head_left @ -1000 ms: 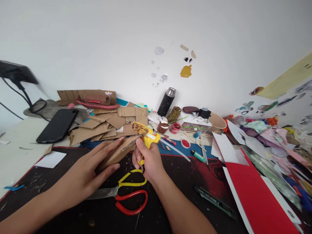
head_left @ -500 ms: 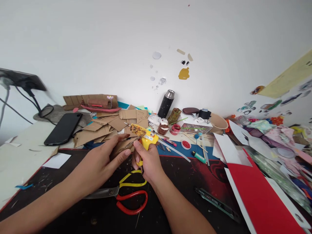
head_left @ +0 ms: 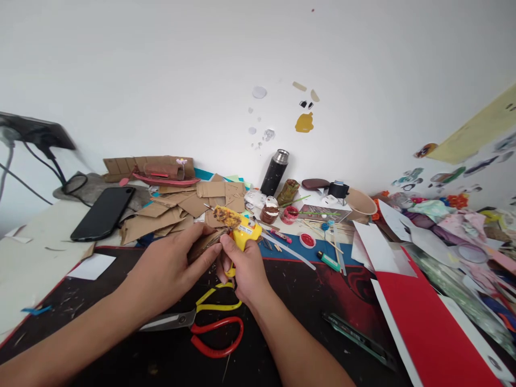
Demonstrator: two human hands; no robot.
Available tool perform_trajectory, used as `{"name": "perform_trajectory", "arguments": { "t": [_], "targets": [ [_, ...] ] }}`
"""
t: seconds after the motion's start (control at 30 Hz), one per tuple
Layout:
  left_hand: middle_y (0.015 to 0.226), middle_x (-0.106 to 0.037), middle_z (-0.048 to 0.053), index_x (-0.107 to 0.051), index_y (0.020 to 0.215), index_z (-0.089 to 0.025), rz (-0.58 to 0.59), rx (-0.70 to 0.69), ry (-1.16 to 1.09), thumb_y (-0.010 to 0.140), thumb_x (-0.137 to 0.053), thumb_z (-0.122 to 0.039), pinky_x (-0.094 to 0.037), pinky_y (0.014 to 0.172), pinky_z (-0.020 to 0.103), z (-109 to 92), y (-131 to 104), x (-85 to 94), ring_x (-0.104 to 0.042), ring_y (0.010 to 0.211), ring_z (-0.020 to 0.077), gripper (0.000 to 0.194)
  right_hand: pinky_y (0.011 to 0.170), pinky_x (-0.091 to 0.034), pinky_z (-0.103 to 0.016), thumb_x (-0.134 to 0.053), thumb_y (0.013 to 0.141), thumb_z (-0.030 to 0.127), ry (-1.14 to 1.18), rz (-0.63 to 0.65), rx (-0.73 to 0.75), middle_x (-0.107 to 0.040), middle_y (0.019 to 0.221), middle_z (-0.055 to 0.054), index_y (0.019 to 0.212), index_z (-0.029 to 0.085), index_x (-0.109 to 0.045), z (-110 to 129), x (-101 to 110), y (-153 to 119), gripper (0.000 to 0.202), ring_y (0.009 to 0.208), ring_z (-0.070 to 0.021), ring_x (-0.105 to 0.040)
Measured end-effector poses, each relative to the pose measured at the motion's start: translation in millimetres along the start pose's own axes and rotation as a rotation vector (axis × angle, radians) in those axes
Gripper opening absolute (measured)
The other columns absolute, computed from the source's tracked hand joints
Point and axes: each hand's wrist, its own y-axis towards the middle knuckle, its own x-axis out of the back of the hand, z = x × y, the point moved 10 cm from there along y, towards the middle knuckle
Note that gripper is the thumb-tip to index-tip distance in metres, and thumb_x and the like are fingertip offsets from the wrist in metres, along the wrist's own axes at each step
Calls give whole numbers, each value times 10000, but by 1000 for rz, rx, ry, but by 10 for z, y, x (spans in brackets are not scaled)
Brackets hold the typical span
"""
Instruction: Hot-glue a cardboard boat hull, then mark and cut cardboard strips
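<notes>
My right hand is wrapped round the yellow glue gun, whose stained front and metal nozzle point up and to the left. With thumb and fingers, my left hand pinches a brown cardboard piece just left of the gun. The piece is largely hidden behind the fingers, and its edge lies close to the gun's body; whether they touch I cannot tell. Below both hands, scissors with one yellow and one red handle lie on the dark mat.
Cut cardboard pieces are heaped behind my hands, near a pink cardboard boat. A black flask stands by the wall among paint jars. A phone lies left; a utility knife and red card lie right.
My left hand has shifted slightly, its fingers closing in nearer the glue gun and covering more of the cardboard piece. The glue gun has barely moved.
</notes>
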Motion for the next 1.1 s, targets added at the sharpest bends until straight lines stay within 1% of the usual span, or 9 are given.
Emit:
{"name": "perform_trajectory", "arguments": {
  "t": [0.07,0.17,0.3,0.43,0.53,0.7,0.9,1.0,1.1],
  "targets": [
    [936,-828,79,-715,1051,-262,29,14,25,1020,-575,-646,-522,699,368,18,3,-10,-762,791,308,410,335,-281,-214,-941,736,777,5,22,-5,-440,418,74,520,220,-507,-1,-19,-9,739,304,-84,-452],
    [963,-825,77,-717,1086,-258,27,6,46,1023,-557,-643,-499,711,374,-2,15,25,-771,820,314,422,348,-265,-213,-915,778,784,2,62,-12,-438,412,64,498,213,-501,-3,-47,-25,759,308,-82,-465],
    [902,-792,74,-699,1015,-254,30,-14,70,1023,-537,-622,-475,702,374,-35,27,43,-748,787,307,402,353,-246,-214,-898,804,789,2,80,-13,-437,412,60,494,209,-504,-1,-59,-38,767,309,-78,-462],
    [840,-763,60,-666,987,-256,8,-15,101,1025,-546,-625,-433,661,356,19,23,56,-716,742,287,390,351,-234,-212,-902,818,766,4,68,-11,-431,416,66,504,210,-498,10,-61,-39,756,309,-73,-450],
    [794,-735,38,-644,991,-258,-27,-17,108,1042,-538,-648,-411,643,348,83,21,91,-680,698,267,407,352,-238,-205,-919,830,722,38,36,11,-444,437,77,548,208,-509,53,-35,-30,715,309,-64,-436],
    [795,-719,24,-627,971,-262,-45,-48,113,1062,-549,-612,-405,645,342,123,15,120,-659,693,248,370,359,-243,-196,-959,811,667,52,-16,21,-473,456,98,710,196,-634,86,25,-22,581,309,-72,-443],
    [746,-671,6,-639,950,-267,-37,-72,112,1058,-559,-608,-379,603,341,71,8,105,-610,630,225,367,368,-255,-205,-935,815,698,-9,14,-14,-440,420,71,514,212,-492,44,-12,-32,723,314,-64,-436],
    [732,-654,4,-634,915,-263,-13,-81,103,1050,-566,-596,-386,594,339,29,18,74,-605,619,221,365,363,-256,-210,-941,784,725,-17,9,-27,-435,419,72,509,215,-495,27,-12,-29,731,313,-69,-436],
    [786,-693,19,-665,936,-255,13,-99,103,1065,-546,-572,-419,626,338,16,20,32,-638,659,224,363,358,-257,-212,-963,742,732,-10,-11,-37,-436,429,79,524,218,-501,8,7,-26,725,314,-78,-452]
  ]
}}
